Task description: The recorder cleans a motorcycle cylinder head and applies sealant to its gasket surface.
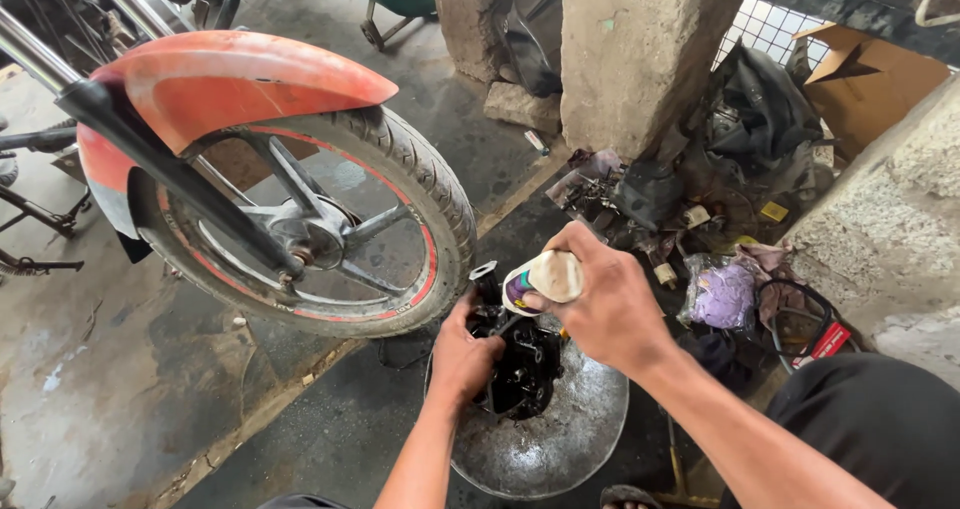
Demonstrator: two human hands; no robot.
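At the centre of the frame, your right hand (605, 309) clamps its fingers around a small white bottle (542, 279), tipped onto its side so that its long axis runs roughly level, base toward the right of the frame and neck toward the left, its mouth aimed at the oily black engine part (520, 364) just below. Your left hand (462, 359) comes up from the bottom edge and closes its fingers on the left side of that part, which stands in a round, grimy metal basin (560, 439) on the dark floor. The part's long axis runs near upright, a short tube (485, 281) at its top pointing toward the upper frame. Just left of your hands, a motorcycle front wheel (320, 224) under a faded red mudguard (230, 84) fills the upper left. A concrete pillar (640, 49) stands at top centre, with a heap of rags, bags and scrap (720, 229) at its foot on the right.
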